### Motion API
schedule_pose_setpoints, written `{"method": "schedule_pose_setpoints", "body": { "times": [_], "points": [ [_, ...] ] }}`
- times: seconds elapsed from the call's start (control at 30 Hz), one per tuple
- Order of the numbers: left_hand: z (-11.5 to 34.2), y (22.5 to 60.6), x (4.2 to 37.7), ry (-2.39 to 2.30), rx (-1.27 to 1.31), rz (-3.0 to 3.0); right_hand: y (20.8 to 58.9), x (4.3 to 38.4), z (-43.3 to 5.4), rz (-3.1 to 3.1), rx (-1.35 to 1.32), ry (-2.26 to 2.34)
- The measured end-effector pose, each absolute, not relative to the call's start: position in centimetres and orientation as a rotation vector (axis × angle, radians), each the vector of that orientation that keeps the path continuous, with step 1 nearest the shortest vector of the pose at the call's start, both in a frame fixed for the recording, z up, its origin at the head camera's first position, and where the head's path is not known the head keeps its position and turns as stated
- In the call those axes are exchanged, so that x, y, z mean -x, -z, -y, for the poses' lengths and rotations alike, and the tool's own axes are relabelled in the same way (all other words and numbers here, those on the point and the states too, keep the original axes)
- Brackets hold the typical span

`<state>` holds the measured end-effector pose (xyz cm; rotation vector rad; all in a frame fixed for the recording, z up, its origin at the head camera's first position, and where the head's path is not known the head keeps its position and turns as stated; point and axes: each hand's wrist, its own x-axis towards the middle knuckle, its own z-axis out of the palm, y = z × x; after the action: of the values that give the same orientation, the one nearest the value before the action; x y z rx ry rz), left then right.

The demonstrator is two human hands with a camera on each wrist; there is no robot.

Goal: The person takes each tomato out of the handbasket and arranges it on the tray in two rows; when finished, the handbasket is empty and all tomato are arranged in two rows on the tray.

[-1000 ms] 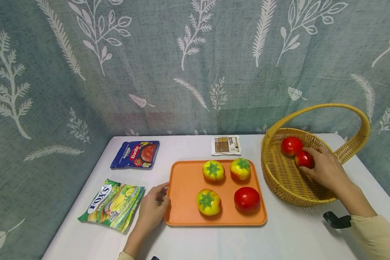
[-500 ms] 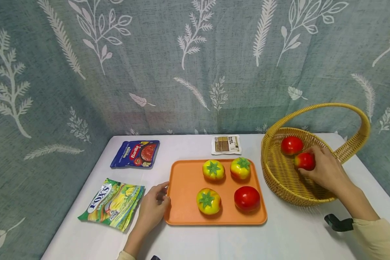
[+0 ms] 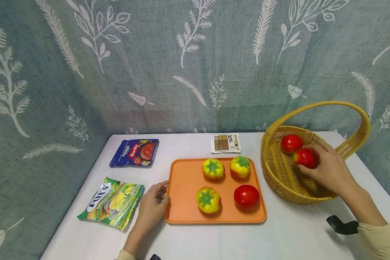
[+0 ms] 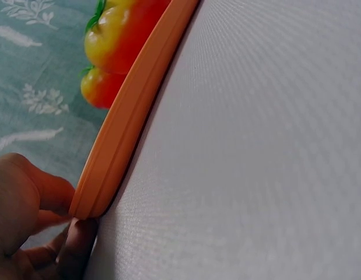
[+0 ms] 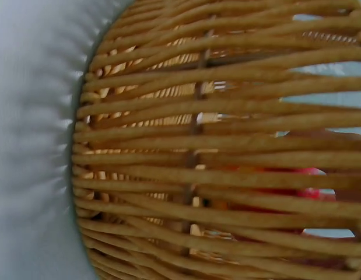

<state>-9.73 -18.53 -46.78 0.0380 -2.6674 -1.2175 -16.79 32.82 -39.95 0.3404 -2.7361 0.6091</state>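
Note:
Inside the wicker basket (image 3: 281, 186), my right hand (image 3: 329, 169) grips a shiny red tomato (image 3: 304, 158) with a yellowish patch on its left side. Another red tomato (image 3: 291, 143) lies right behind it in the basket. In the right wrist view, the basket's woven wall (image 5: 256, 125) hides most of that hand and the red tomato (image 5: 311, 189). At the left edge of the orange tray (image 3: 185, 191), my left hand (image 3: 153, 205) holds the rim between thumb and fingers. The tray bears yellow-red tomatoes with green tops (image 3: 208, 199) and one plain red tomato (image 3: 246, 197).
A green Fox's bag (image 3: 112, 204) lies left of my left hand, with a blue Barilla pouch (image 3: 134, 152) behind it. A small brown-and-white packet (image 3: 225, 143) sits behind the tray. The basket's tall handle (image 3: 318, 104) arches over its opening. A patterned cloth hangs behind the table.
My right hand has shifted slightly right with the tomato, which has turned to show more of its yellowish side. My left hand stays at the tray's edge.

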Motion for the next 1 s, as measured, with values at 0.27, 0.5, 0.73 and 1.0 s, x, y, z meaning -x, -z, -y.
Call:
{"method": "schedule_pose_setpoints", "body": {
  "times": [0.27, 0.5, 0.73, 1.0],
  "points": [
    [18.6, 46.8, 9.9, 1.199, -0.043, 2.677, 39.0, 16.4, -32.3, 2.691, -0.384, -0.624],
    [18.6, 46.8, 9.8, 1.213, -0.05, 2.68, 38.6, 15.6, -31.9, 2.665, -0.417, -0.602],
    [18.6, 46.9, 9.9, 1.207, -0.031, 2.668, 38.3, 14.6, -31.0, 2.62, -0.436, -0.592],
    [18.6, 46.9, 9.8, 1.206, -0.042, 2.674, 37.8, 13.3, -29.7, 2.6, -0.433, -0.587]
  ]
}}
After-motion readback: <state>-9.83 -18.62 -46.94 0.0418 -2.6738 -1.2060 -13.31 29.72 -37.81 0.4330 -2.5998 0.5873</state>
